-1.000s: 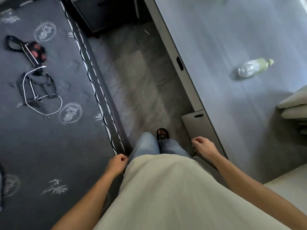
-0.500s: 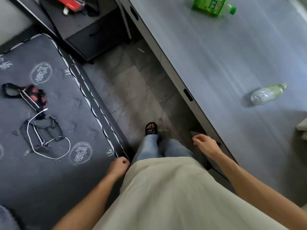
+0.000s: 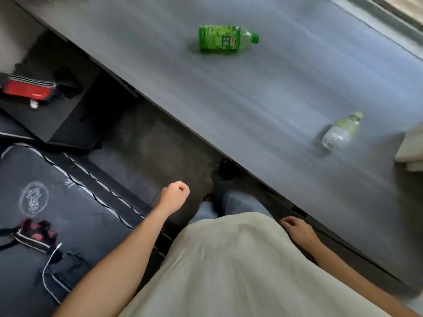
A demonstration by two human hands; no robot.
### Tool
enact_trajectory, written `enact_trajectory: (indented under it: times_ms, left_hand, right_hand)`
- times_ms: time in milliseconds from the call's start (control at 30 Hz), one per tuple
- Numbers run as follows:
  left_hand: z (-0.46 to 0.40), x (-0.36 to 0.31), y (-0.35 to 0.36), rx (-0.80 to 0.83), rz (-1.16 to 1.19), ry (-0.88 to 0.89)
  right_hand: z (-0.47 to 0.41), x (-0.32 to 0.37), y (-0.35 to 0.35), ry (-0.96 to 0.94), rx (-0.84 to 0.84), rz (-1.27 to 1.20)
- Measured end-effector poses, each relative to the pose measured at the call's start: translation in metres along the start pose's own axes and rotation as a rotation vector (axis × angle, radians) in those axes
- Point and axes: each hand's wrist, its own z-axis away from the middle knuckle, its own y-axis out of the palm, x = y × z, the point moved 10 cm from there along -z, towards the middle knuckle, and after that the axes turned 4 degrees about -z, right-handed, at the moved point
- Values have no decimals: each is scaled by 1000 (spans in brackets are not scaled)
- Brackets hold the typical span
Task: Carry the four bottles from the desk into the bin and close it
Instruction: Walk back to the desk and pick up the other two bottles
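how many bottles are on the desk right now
2: a green bottle lying far up the desk, a clear bottle lying nearer, to the right. Others may be out of frame.

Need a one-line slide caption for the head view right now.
Person stands by the grey desk, both hands empty: left hand curled, right hand low; green bottle and clear bottle lie on their sides.

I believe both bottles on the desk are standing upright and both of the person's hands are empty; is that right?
Not quite: in the head view the green-labelled bottle and the pale clear bottle both lie on their sides on the desk, not upright. The left hand and right hand are indeed empty.
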Motion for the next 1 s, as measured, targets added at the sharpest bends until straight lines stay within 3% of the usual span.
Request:
enact_trajectory:
  times_ms: [300,467,633,800,1000]
  left_hand:
    - [-33,-20,-48,81,-197,-58]
    - [-45,-44,-76,89,-275,-8]
    - [-83,-136,-112,28,-320,195]
    - [-124,-258,-147,-36,-390,447]
    - [-145,-401,-176,-209,-491,787]
  right_hand:
    - [-41,137,-54,-132,-40,-198]
    - [-47,175,-69,-130,-88,-381]
    - [-50,192,-102,-102,-220,-491]
    - [-36,196,-152,-68,-513,-674]
    - [-30,174,-222,65,-848,-684]
